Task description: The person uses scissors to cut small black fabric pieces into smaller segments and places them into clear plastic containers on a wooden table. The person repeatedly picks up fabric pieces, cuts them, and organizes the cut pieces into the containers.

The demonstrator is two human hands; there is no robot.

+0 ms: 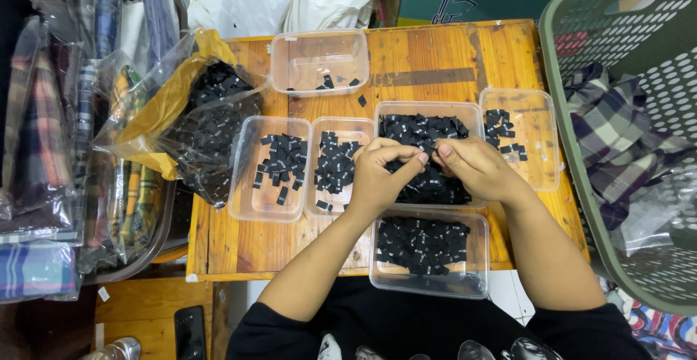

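My left hand (377,178) and right hand (472,167) together, fingertips pinched on one small black label (430,158) | label above middle tub (475,109), long axis 9–3 | both hands equally near | fuller tub (377,276) at 6.

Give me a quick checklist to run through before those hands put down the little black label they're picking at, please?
1. Label gripped: both hands, left hand and right hand, meet fingertip to fingertip over the middle tub; the label itself is too small to see. Cannot tell.
2. Tubs open: all six clear tubs have no lids. Ok.
3. Room left: the top tub holds only a few labels. Ok.
4. Near tub steady: it hangs over the edge of the wooden table. Not ok.
5. Stray labels: one lies on the table just below the top tub. Not ok.
6. Supply: the plastic bag holds many labels. Ok.
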